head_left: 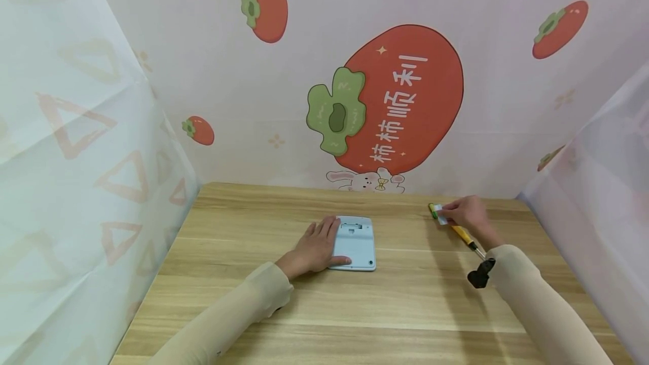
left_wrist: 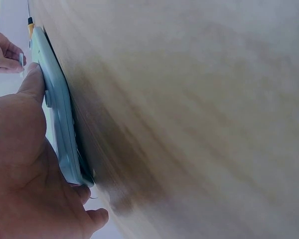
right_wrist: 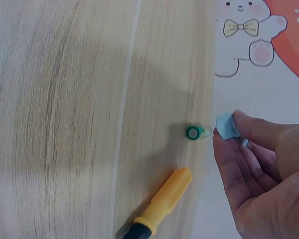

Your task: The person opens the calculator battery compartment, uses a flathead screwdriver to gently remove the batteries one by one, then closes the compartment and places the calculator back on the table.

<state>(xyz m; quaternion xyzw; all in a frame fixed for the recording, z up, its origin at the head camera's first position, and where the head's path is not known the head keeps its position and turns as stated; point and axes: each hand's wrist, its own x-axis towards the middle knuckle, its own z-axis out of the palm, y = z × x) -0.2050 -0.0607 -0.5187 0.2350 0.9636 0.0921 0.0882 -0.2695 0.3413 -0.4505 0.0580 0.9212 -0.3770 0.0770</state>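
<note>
A light blue calculator (head_left: 357, 249) lies face down on the table, with the battery recess in its back uncovered. My left hand (head_left: 316, 246) rests on its left side, fingers extended toward the far end and thumb across the near end. The left wrist view shows the thumb on the calculator (left_wrist: 60, 109) from the side. Farther right, my right hand (head_left: 469, 216) pinches a small light blue cover (right_wrist: 226, 125) between thumb and fingers. Beside that hand, a green battery (right_wrist: 193, 132) lies on the table, close to a screwdriver (right_wrist: 169, 194) with a yellow handle.
The wooden table (head_left: 405, 308) ends at a back wall sheet (head_left: 274, 89) printed with persimmons. White sheets hang at the left (head_left: 101, 128) and right (head_left: 598, 185) sides. Battery and screwdriver both lie near the table's far edge.
</note>
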